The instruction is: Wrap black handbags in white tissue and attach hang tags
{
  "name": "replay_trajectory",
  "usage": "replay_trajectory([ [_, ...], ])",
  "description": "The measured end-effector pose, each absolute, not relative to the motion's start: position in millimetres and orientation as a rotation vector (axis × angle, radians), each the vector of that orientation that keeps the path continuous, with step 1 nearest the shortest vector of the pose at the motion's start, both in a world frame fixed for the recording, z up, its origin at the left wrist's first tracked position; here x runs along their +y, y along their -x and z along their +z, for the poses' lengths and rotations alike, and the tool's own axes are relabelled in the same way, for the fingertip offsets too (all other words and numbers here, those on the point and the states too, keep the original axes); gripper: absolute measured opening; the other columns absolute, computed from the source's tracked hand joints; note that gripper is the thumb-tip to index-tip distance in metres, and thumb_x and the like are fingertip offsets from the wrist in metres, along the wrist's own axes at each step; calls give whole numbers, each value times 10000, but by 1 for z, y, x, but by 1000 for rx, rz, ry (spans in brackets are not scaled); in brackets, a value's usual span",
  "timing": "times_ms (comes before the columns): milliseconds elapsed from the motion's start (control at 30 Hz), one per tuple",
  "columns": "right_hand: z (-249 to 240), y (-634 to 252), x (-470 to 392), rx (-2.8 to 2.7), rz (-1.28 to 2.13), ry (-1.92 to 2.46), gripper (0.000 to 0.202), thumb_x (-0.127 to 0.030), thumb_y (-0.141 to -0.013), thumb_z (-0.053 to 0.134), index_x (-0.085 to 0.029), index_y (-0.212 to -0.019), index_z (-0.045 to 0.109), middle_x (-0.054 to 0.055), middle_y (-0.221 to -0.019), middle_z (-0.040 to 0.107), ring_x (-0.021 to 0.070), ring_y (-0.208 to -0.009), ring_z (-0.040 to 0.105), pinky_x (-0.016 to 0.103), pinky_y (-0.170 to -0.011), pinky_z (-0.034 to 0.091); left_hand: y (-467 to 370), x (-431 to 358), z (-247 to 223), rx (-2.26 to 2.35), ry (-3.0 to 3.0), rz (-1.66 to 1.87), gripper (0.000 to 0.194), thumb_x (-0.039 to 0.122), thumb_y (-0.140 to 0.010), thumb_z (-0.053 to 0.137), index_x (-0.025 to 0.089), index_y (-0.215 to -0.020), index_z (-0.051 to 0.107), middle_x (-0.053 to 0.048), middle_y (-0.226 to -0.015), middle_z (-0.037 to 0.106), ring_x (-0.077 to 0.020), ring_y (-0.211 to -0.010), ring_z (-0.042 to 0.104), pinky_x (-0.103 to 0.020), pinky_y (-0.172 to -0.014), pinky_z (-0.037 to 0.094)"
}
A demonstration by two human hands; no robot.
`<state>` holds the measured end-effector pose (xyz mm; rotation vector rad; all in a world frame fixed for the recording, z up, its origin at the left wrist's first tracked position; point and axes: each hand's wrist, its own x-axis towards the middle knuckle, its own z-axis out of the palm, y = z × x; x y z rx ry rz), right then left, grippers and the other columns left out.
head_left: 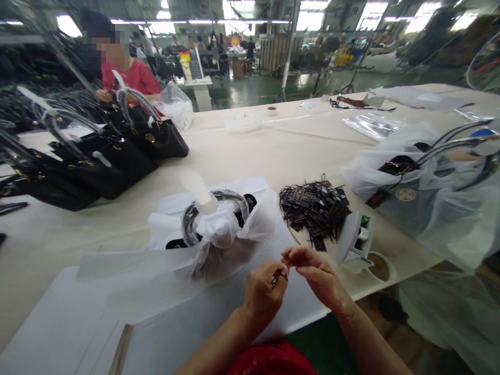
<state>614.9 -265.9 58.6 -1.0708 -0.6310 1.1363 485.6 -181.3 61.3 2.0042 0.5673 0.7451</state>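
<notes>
My left hand is closed, with a thin black cord looped between its curled fingers. Fingertip to fingertip with it, my right hand is pinched closed; whatever it grips is too small to make out. Just beyond them stands a handbag wrapped in white tissue, its plastic-covered handles upright. A white strip is fixed to the handles. To the right of that bag lies a heap of dark hang tags with black strings.
A white tape dispenser and a tape roll sit near the table's front edge. Black handbags line the left side. Another wrapped bag stands at right. A person in red works across the table.
</notes>
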Motion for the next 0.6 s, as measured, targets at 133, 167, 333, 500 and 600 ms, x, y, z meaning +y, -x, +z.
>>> replay_trajectory([
  [133,40,-577,-255,-603,1246,1071,383,-263,-693,693,-231,-1062,595,36,-1012,624,188,-973,550,315,-847,429,-477,-176,70,665,-2167,1009,131,107,-787,468,168,-700,544,-43,-765,566,-142,-717,536,-253,-641,441],
  [167,37,-568,-252,-591,1231,1095,315,-295,-714,686,-219,-1011,613,30,-943,630,177,-913,562,300,-805,442,-473,-174,72,711,-2186,1026,132,104,-784,467,168,-697,544,-44,-764,556,-145,-717,532,-259,-641,446],
  [333,31,-545,-236,-581,1165,1195,271,-435,-747,643,-164,-748,648,-35,-513,455,91,-502,414,229,-488,355,-437,-152,86,811,-2473,1064,40,168,-791,533,172,-817,564,-85,-951,602,-216,-950,555,-372,-844,456],
  [500,35,-539,-222,-554,1312,1271,380,-529,-701,650,-153,-756,635,-64,-473,349,57,-420,274,210,-392,205,-378,-116,110,1103,-2996,1087,464,296,-808,594,93,-1194,438,-187,-1192,543,-338,-1256,370,-599,-1059,137],
  [600,39,-532,-207,-551,1294,1297,388,-539,-706,641,-157,-765,621,-61,-487,361,60,-429,273,210,-385,188,-362,-110,98,1146,-3123,874,335,216,-858,510,93,-1167,473,-111,-933,630,-275,-1011,552,-535,-997,287],
])
